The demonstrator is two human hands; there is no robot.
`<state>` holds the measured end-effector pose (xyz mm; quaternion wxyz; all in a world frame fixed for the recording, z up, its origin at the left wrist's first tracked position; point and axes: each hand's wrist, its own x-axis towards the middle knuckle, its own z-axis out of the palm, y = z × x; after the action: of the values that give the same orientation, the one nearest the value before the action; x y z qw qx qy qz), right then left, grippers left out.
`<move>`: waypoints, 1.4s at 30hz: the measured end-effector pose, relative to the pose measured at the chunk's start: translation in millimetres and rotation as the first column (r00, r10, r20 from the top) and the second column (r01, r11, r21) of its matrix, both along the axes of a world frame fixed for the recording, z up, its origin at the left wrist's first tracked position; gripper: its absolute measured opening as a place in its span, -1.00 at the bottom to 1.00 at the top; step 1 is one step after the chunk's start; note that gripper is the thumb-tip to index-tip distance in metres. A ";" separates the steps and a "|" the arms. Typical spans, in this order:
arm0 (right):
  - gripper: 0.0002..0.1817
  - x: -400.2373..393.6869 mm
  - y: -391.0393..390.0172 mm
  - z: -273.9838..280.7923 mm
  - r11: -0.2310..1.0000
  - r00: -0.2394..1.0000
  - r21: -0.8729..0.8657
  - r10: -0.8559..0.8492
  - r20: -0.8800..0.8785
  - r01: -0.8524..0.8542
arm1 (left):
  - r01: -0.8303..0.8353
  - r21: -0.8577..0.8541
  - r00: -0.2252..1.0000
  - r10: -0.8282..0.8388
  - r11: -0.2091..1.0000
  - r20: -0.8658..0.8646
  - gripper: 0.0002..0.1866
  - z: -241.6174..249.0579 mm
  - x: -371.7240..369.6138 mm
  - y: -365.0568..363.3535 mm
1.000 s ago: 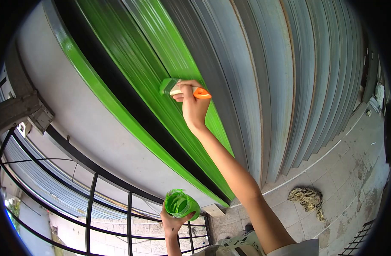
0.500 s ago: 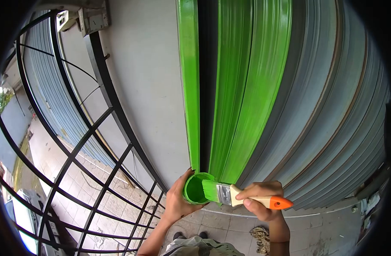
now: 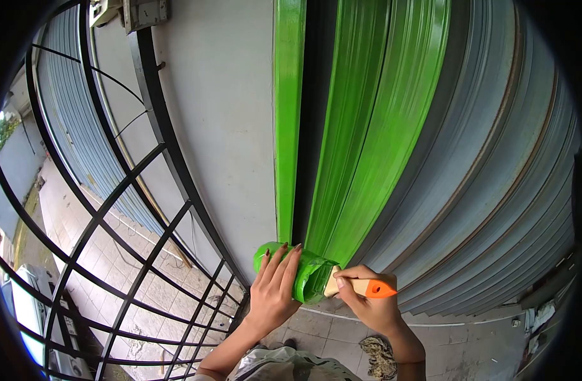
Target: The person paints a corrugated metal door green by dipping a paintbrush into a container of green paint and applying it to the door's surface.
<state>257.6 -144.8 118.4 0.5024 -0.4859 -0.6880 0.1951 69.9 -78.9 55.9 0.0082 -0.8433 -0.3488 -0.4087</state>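
Note:
My left hand (image 3: 275, 295) is wrapped round a green-smeared paint container (image 3: 269, 254), fingers laid over its top side. The container lies tilted, with its mouth facing right toward my other hand. My right hand (image 3: 375, 308) grips a paintbrush (image 3: 364, 287) by its pale wooden handle, which has an orange end. The bristles are inside the container's mouth and mostly hidden. Just beyond my hands rises a folding metal shutter, with glossy green painted panels (image 3: 392, 146) and bare grey panels (image 3: 475, 146) to their right. A green upright strip (image 3: 290, 114) stands left of a dark gap.
A black metal grille (image 3: 100, 219) spans the left side, beside a light grey wall (image 3: 218, 114). On the tiled floor (image 3: 453, 346) below lies a crumpled, stained rag (image 3: 378, 357). A white vehicle (image 3: 34, 298) is visible beyond the grille.
The container has tipped from mouth-up to mouth facing right, and my left hand now covers its top side. The brush has moved left, its bristles going deeper into the mouth.

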 end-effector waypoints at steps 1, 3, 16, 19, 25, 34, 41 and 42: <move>-0.88 1.0 4.0 -8.6 1.000 0.999 -0.016 0.001 -0.042 -0.002 | 0.003 0.002 1.000 -0.003 1.000 -0.017 -0.06 0.3 0.5 0.3; -0.87 2.7 9.5 -22.1 0.999 0.992 -0.046 0.001 -0.128 -0.007 | -0.009 0.002 1.000 0.009 1.000 -0.018 -0.08 2.1 2.6 0.3; -0.81 -4.8 24.5 -18.1 0.998 0.994 0.005 -0.068 0.085 0.068 | 0.041 -0.038 0.999 -0.041 0.998 -0.011 -0.07 -4.5 10.9 1.8; -0.80 -3.4 23.3 -16.9 0.997 0.978 0.065 -0.058 0.198 0.045 | 0.038 -0.028 0.999 -0.038 0.999 -0.002 -0.10 -2.4 12.9 0.2; -0.79 -2.2 14.4 -12.8 0.994 0.998 0.106 -0.044 0.054 0.038 | 0.031 -0.063 0.999 -0.029 0.998 0.026 -0.03 -1.7 12.7 -1.1; -0.77 25.2 5.3 -42.1 0.972 0.785 -0.131 0.076 -0.615 -0.196 | 0.146 -0.462 0.970 -0.035 0.874 0.241 0.15 -9.5 -0.9 13.4; -0.84 21.6 27.0 -82.3 0.992 0.462 -0.042 0.016 -0.887 -0.116 | 0.246 -0.468 0.937 -0.084 0.849 0.339 0.17 -10.2 14.6 33.5; -0.83 20.4 31.6 -88.0 0.997 0.471 -0.028 0.010 -0.882 -0.074 | 0.253 -0.463 0.935 -0.091 0.849 0.343 0.17 -6.8 17.8 35.9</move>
<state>278.1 -113.3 30.5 0.7642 -0.3148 -0.3373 0.4506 87.7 -43.0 49.1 -0.3022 -0.7701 -0.3616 -0.4299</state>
